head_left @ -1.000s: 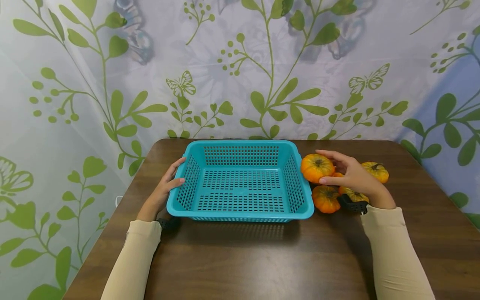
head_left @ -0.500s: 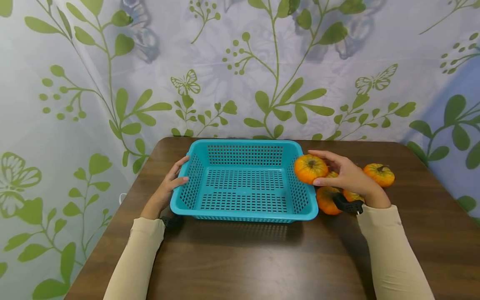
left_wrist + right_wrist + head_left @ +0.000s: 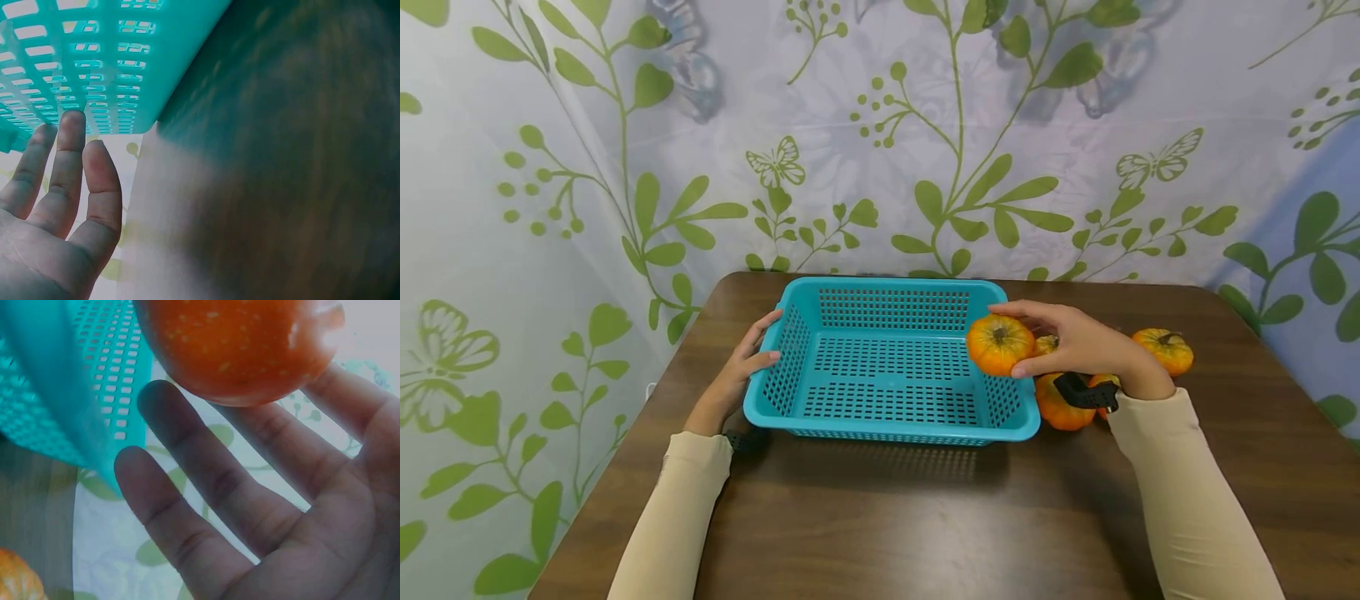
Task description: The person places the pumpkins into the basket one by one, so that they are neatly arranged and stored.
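Note:
A turquoise perforated plastic basket [image 3: 891,430] sits on the wooden table. My left hand [image 3: 735,373] rests at its left rim, fingers fairly straight, thumb and fingertips touching the edge. In the left wrist view, those fingers [image 3: 72,134] lie against the basket's perforated side. My right hand [image 3: 1070,337] pinches a small orange-yellow pumpkin [image 3: 1000,343] between thumb and fingers, over the inner right side of the basket. The right wrist view shows the pumpkin's smooth orange underside [image 3: 240,350], with two lower fingers stretched out below it.
Right of the basket several more small pumpkins lie on the table, partly hidden by the right hand; one orange pumpkin [image 3: 1063,404] is close to the basket, another [image 3: 1163,350] farther right. A leaf-patterned cloth [image 3: 880,150] hangs behind the table [image 3: 850,533].
My right hand has carried the pumpkin leftward, from beside the right rim to over the basket's interior. The left hand stays at the left rim. The head view has shifted slightly.

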### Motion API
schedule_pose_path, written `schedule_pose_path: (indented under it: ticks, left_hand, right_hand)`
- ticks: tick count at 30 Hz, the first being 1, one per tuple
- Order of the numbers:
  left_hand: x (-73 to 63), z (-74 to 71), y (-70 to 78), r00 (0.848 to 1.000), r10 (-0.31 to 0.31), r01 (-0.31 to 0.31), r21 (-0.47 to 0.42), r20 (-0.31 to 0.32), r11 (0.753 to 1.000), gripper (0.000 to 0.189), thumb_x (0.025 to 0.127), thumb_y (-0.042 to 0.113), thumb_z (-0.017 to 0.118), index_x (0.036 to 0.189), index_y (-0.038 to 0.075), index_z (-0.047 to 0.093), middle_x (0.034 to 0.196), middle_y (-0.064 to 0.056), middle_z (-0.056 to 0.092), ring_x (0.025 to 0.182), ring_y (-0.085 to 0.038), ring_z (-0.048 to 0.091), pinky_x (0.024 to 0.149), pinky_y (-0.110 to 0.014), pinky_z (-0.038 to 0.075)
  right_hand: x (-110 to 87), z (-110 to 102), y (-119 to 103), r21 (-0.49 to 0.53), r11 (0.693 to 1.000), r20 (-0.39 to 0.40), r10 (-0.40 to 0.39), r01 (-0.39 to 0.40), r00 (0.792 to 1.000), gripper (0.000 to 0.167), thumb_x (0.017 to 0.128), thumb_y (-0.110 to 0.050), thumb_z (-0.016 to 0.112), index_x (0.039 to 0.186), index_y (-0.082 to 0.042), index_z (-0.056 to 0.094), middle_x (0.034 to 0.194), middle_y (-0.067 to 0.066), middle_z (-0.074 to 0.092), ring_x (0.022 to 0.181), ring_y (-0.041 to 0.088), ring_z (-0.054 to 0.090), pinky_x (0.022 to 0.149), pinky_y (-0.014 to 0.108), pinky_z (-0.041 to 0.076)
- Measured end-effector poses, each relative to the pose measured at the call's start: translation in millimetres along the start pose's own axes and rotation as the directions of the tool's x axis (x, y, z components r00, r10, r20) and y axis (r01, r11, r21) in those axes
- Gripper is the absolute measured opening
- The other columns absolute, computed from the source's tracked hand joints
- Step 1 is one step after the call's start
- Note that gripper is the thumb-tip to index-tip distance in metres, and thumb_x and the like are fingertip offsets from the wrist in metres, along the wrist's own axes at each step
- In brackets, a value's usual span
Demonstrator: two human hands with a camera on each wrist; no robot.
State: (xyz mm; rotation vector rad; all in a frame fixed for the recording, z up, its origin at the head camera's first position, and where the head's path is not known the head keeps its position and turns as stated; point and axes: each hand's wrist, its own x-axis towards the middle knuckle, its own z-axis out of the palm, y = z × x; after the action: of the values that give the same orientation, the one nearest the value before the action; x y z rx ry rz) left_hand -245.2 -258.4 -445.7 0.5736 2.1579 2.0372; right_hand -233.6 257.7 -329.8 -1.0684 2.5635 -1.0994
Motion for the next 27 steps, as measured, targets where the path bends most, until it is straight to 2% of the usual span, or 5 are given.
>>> schedule_pose_path:
  ticks: [3,9,12,17,27]
  left_hand:
    - [-0.1,0.1,0.8,1.0,0.006,-0.006,-0.002,0.001,1.0,0.074,0.104,0.012,0.047,0.173,0.009,0.018,0.166,-0.033,0.027,0.128,-0.014,0.053,0.096,-0.029,0.053]
    - [0.8,-0.4,-1.3,1.0,0.002,-0.002,-0.033,0.005,0.999,0.075,0.104,0.012,0.048,0.173,0.011,0.019,0.166,-0.034,0.027,0.127,-0.017,0.056,0.095,-0.031,0.055]
    - [1.2,-0.6,-1.7,1.0,-0.001,0.001,-0.042,0.006,0.999,0.074,0.104,0.011,0.048,0.173,0.013,0.02,0.166,-0.034,0.028,0.127,-0.018,0.056,0.095,-0.032,0.055]
    - [1.6,0.0,0.5,1.0,0.002,-0.002,-0.031,-0.004,1.0,0.074,0.104,0.011,0.047,0.173,0.013,0.02,0.166,-0.033,0.028,0.128,-0.021,0.054,0.095,-0.031,0.054]
    - [2.1,0.1,-1.3,1.0,-0.015,0.015,-0.031,0.001,0.999,0.075,0.105,0.011,0.047,0.173,0.012,0.016,0.168,-0.032,0.026,0.131,-0.03,0.052,0.096,-0.033,0.056]
  right_hand:
    - [8.0,-1.1,-4.5,0.009,1.0,0.043,0.008,-0.008,0.999,0.079,0.092,-0.009,0.086,0.16,0.001,0.048,0.159,0.022,0.053,0.131,0.041,0.062,0.105,0.058,0.051]
    - [28.5,-3.4,-8.3,0.061,0.998,0.132,0.024,-0.033,0.991,0.078,0.093,-0.013,0.085,0.161,-0.002,0.048,0.165,0.021,0.045,0.127,0.039,0.06,0.093,0.045,0.056]
    - [39.7,-3.2,-9.0,0.083,0.996,0.164,0.021,-0.035,0.986,0.079,0.094,-0.014,0.085,0.162,-0.002,0.047,0.163,0.02,0.047,0.126,0.036,0.062,0.095,0.042,0.056]
    - [58.1,0.6,-9.5,0.094,0.996,0.169,-0.006,-0.01,0.986,0.079,0.093,-0.013,0.085,0.161,0.002,0.046,0.158,0.02,0.052,0.125,0.03,0.065,0.106,0.042,0.053]
    - [88.5,16.6,-9.8,0.189,0.982,0.181,-0.006,-0.029,0.983,0.08,0.091,-0.008,0.086,0.16,0.003,0.047,0.154,0.022,0.056,0.126,0.032,0.065,0.106,0.045,0.053]
